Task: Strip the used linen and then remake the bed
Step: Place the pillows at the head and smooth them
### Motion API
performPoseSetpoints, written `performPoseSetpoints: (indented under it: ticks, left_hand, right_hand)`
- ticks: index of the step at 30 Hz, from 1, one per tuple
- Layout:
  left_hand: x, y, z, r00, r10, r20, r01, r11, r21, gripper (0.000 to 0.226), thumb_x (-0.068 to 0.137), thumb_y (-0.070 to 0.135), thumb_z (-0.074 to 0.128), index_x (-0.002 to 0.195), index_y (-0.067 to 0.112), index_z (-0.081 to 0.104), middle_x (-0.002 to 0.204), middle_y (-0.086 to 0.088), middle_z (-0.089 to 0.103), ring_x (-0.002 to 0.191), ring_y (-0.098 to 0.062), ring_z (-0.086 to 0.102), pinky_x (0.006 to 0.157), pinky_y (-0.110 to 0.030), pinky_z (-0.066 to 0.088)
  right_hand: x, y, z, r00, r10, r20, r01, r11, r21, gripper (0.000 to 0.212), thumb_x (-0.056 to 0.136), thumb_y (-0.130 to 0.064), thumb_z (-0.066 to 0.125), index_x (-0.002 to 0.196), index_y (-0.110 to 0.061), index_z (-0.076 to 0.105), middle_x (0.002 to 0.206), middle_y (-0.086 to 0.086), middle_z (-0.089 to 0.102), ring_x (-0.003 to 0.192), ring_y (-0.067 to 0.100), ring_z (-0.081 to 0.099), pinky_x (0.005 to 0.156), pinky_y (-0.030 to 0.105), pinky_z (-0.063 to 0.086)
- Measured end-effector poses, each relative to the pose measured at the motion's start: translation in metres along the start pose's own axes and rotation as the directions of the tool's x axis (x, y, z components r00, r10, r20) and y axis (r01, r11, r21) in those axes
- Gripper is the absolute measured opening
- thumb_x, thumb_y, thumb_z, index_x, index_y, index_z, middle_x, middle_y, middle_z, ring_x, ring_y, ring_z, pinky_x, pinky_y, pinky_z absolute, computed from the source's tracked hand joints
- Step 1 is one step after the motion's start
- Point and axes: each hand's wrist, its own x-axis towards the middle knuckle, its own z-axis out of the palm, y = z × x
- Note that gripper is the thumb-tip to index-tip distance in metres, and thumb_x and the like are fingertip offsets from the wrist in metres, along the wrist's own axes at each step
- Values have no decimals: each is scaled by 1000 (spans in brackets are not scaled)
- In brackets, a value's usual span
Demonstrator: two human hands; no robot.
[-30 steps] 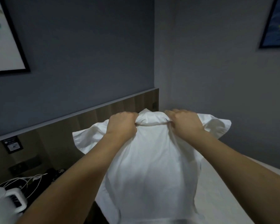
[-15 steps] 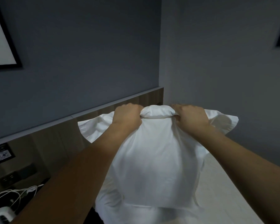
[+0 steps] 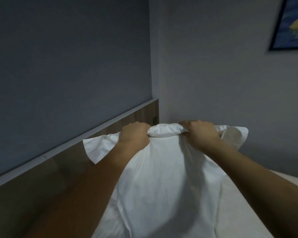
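Observation:
A white pillow in a white pillowcase (image 3: pixel 162 182) hangs upright in front of me over the bed. My left hand (image 3: pixel 134 136) grips its top edge on the left, and my right hand (image 3: pixel 199 133) grips the same edge on the right. A roll of fabric bulges between the two fists. The pillowcase's flaps stick out to either side of my hands. The white bed sheet (image 3: pixel 239 217) lies below at the lower right. The pillow's bottom is cut off by the frame.
A wooden headboard panel (image 3: pixel 58 169) with a pale top ledge runs along the grey wall on the left and ends at the room corner. A framed picture (image 3: pixel 292 23) hangs on the right wall.
The pillow has dropped lower, and my hands with it. The view has swung right: the bedside cables and the left picture are out of view, and the right picture shows again.

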Motion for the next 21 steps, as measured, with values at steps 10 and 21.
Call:
performPoseSetpoints:
  ticks: [10, 21]
  left_hand:
    - [49, -44, 5, 997, 76, -31, -76, 997, -5, 19, 92, 30, 55, 106, 28, 68, 98, 1, 69, 85, -20, 65, 77, -33, 53]
    - [122, -130, -8, 987, 117, -107, -127, 988, -92, 17, 88, 20, 56, 99, 25, 68, 94, 2, 68, 83, -24, 63, 68, -27, 42]
  right_hand:
    - [50, -23, 19, 998, 51, 29, -52, 997, 50, 32, 89, -24, 50, 118, -32, 60, 108, 0, 68, 97, 28, 64, 71, 31, 41]
    - [164, -68, 29, 996, 86, 25, -87, 994, 64, 27, 85, -24, 53, 109, -28, 65, 110, 1, 68, 98, 29, 64, 79, 34, 49]
